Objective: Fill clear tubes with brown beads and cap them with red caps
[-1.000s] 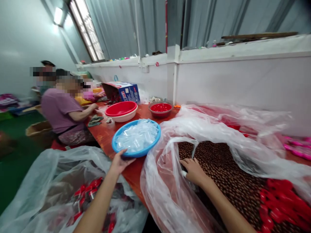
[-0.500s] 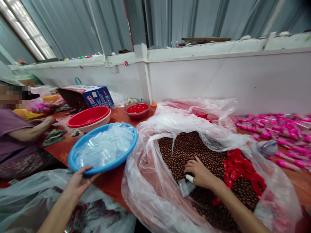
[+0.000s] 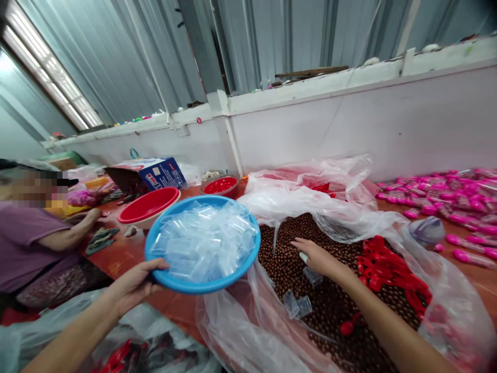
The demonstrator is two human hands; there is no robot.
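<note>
My left hand (image 3: pixel 134 286) grips the near left rim of a blue basin (image 3: pixel 209 286), thumb on top and fingers beneath. Clear plastic tubes (image 3: pixel 205 241) fill the basin, which is tilted and overlaps the edge of a large clear plastic bag (image 3: pixel 248 321). Inside that bag lie many small brown balls (image 3: pixel 289 280). My right hand (image 3: pixel 320 257), fingers stretched out and a white wrap on one digit, is low over the balls. Loose clear tubes (image 3: pixel 298 305) lie close below it. Red plastic pieces (image 3: pixel 382 261) rest on the balls to the right.
A red basin (image 3: pixel 149 203), a bowl of red pieces (image 3: pixel 219 185) and a blue carton (image 3: pixel 165 175) stand farther back. Pink-capped tubes (image 3: pixel 454 197) are piled at right. A person in a purple shirt (image 3: pixel 34 243) sits at left. Another plastic bag (image 3: pixel 163 331) is in front.
The blue basin, in my left hand, has moved right to the brown balls' bag. My right hand has come off a clear tube, and more loose tubes show on the balls.
</note>
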